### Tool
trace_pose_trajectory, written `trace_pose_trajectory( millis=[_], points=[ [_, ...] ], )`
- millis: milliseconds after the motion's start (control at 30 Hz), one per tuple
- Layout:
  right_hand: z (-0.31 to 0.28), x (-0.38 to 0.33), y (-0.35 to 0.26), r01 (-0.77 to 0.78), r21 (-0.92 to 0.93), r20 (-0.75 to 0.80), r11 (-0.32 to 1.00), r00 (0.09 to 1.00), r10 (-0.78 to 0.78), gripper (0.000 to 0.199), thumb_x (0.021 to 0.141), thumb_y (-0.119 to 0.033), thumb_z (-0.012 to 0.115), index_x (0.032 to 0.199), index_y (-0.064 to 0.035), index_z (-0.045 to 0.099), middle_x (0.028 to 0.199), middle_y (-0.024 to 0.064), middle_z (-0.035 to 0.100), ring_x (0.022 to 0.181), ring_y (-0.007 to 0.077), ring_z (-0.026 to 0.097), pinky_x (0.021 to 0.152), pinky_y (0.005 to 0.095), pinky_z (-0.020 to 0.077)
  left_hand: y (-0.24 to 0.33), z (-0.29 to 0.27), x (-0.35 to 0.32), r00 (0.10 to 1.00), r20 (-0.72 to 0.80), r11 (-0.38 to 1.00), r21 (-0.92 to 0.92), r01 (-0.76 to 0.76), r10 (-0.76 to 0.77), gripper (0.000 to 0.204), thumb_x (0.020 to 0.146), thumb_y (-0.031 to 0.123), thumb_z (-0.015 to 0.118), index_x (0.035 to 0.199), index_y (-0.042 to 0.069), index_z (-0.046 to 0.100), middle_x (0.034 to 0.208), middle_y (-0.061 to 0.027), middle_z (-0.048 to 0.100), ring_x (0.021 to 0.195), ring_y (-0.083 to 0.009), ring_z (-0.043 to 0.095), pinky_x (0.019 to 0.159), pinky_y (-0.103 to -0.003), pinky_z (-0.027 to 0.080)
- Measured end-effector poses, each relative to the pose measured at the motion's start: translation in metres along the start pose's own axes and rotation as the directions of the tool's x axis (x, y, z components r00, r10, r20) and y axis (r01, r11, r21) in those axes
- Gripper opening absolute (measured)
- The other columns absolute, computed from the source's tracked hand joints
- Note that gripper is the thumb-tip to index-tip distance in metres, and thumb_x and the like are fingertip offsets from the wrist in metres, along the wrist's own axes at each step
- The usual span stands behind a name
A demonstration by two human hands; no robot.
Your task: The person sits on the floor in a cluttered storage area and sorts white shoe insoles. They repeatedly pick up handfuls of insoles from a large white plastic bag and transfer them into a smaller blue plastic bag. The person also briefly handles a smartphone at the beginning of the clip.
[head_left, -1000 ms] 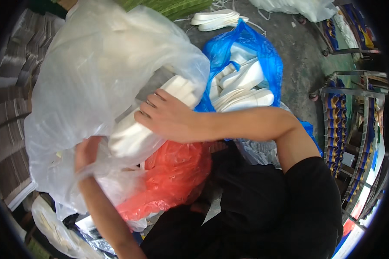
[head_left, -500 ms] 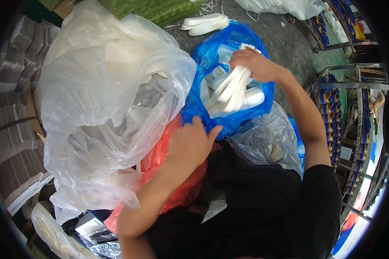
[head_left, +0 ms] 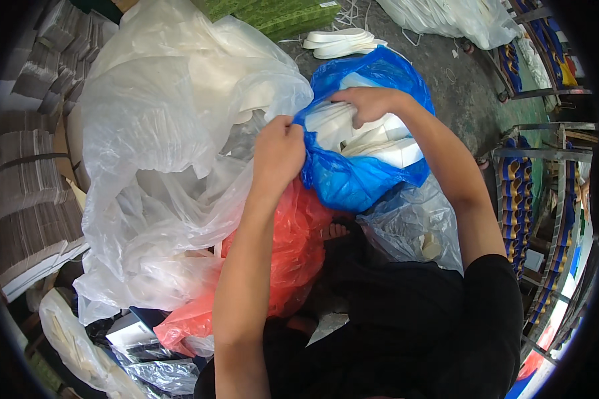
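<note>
A blue plastic bag (head_left: 356, 186) stands in front of me, its mouth spread and filled with white shoe soles (head_left: 329, 126). My left hand (head_left: 279, 149) is closed on the bag's left rim, bunching the plastic. Inside the mouth, my right hand (head_left: 373, 106) rests on the soles, thumb and index finger apart. Its other fingers are partly hidden. A large translucent white bag (head_left: 146, 126) bulges to the left, with pale pieces showing at its opening. Below my left hand lies a red plastic bag (head_left: 293, 246).
More white soles (head_left: 343, 43) lie stacked on the floor behind the blue bag. A grey translucent bag (head_left: 412, 223) sits at its near right. Tied grey stacks (head_left: 30, 173) line the left side. Racks (head_left: 516, 193) holding blue and tan pieces stand at right.
My right hand has lowered a bundle of soles into the blue bag and loosened on it. My left hand has moved up and taken the bag's rim. The view has shifted slightly.
</note>
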State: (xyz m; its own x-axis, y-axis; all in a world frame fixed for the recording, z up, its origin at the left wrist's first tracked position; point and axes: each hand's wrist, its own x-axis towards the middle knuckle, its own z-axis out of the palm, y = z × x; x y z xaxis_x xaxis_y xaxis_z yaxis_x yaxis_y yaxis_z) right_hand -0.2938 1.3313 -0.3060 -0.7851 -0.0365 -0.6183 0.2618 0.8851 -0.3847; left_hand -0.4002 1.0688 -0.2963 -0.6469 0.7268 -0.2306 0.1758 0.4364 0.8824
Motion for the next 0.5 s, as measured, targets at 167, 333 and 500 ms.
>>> trace_pose_trajectory(
  millis=[167,333,500],
  points=[
    [-0.024,-0.003,0.026,-0.185,-0.119,0.036,0.975,0.981,0.191,0.103,0.072,-0.039,0.084,0.157,-0.008,0.036,0.156,0.0285,0.04,0.147,0.041,0.035,0.12,0.0418,0.0316,0.004,-0.081,-0.004,0.879,0.433,0.879,0.475,-0.035,-0.199,0.046,0.098,0.037,0.055,0.11,-0.005,0.07,0.108,-0.0312,0.069,0.107,-0.0479,0.065,0.098,-0.052,0.048],
    [-0.07,-0.031,-0.095,-0.004,-0.043,-0.161,0.999,0.987,-0.003,0.052,0.089,-0.035,0.075,0.128,-0.0022,0.063,0.119,0.0175,0.07,0.115,0.0348,0.066,0.099,0.0468,0.0506,-0.008,-0.206,0.004,1.0,0.015,0.513,0.858,-0.027,0.028,0.054,0.097,0.043,0.062,0.138,0.008,0.057,0.116,-0.0215,0.071,0.106,-0.0449,0.067,0.101,-0.049,0.05],
    [-0.062,0.066,-0.207,0.586,0.328,-0.083,0.741,0.8,-0.595,0.056,0.096,-0.031,0.07,0.142,-0.0033,0.055,0.136,0.0163,0.064,0.123,0.0267,0.061,0.104,0.0409,0.0475,0.087,-0.238,0.071,0.632,0.144,0.113,0.93,-0.349,0.761,0.043,0.095,0.024,0.061,0.133,0.004,0.056,0.117,-0.0196,0.069,0.106,-0.0393,0.067,0.1,-0.05,0.049]
  ],
)
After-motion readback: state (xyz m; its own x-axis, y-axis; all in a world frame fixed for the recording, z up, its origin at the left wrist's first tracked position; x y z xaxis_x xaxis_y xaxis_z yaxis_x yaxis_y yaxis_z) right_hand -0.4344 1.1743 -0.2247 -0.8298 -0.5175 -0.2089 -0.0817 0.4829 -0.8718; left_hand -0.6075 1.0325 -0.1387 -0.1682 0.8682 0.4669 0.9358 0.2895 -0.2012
